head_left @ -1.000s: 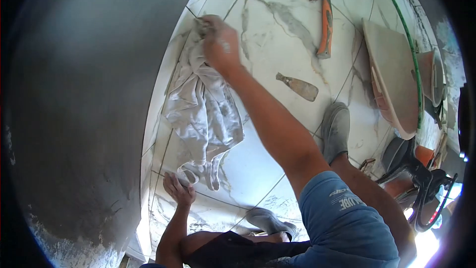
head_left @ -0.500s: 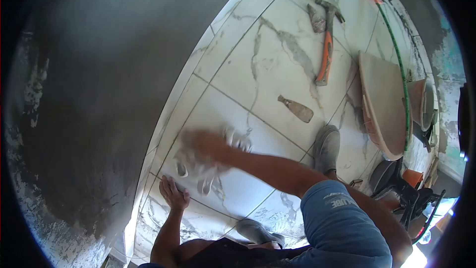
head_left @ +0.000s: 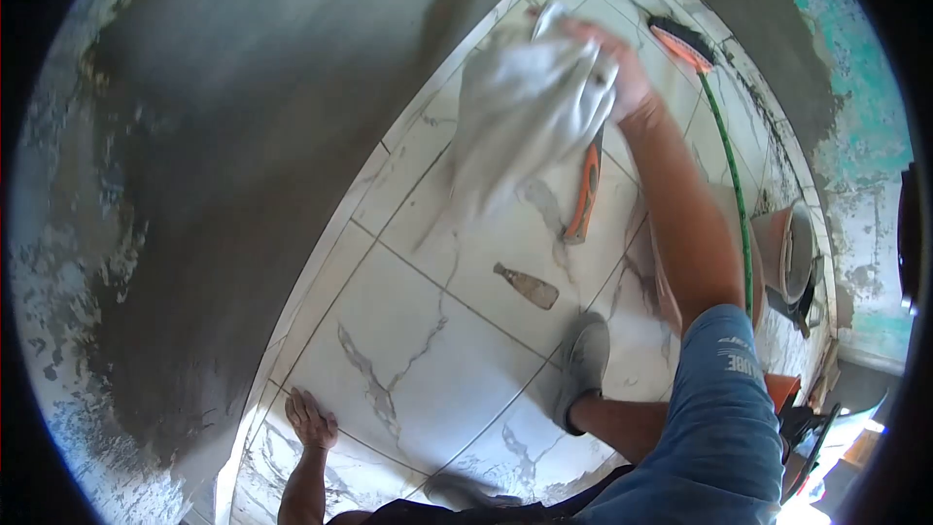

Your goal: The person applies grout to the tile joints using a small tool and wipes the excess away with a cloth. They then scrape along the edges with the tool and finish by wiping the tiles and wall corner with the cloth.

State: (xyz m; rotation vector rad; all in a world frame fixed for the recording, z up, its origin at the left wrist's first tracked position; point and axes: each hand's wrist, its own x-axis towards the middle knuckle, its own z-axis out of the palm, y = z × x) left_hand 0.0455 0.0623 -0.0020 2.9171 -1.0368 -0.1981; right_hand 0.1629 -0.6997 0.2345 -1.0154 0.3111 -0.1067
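My right hand (head_left: 622, 63) is raised over the far part of the tiled floor, gripping a white cloth (head_left: 530, 102) that hangs down and is smeared by motion. Behind the cloth lies a hammer; its orange and black handle (head_left: 584, 196) shows, while its head is hidden. My left hand (head_left: 311, 418) rests on the white marbled tiles (head_left: 389, 331) near the foot of the wall, fingers stretched out, holding nothing. A small, flat, dirty bottle-shaped piece (head_left: 528, 286) lies on the tiles between the hammer handle and my shoe.
A grey plastered wall (head_left: 243, 136) rises along the left. On the right, a broom (head_left: 685, 44) with a green handle lies across the floor beside a bucket (head_left: 785, 253). My forearm partly covers a pale board-like thing. My grey shoe (head_left: 584, 360) stands on the tiles.
My right hand has swept the cloth from the near tiles, up and away toward the hammer. My left hand stays on the floor. The view has shifted slightly.
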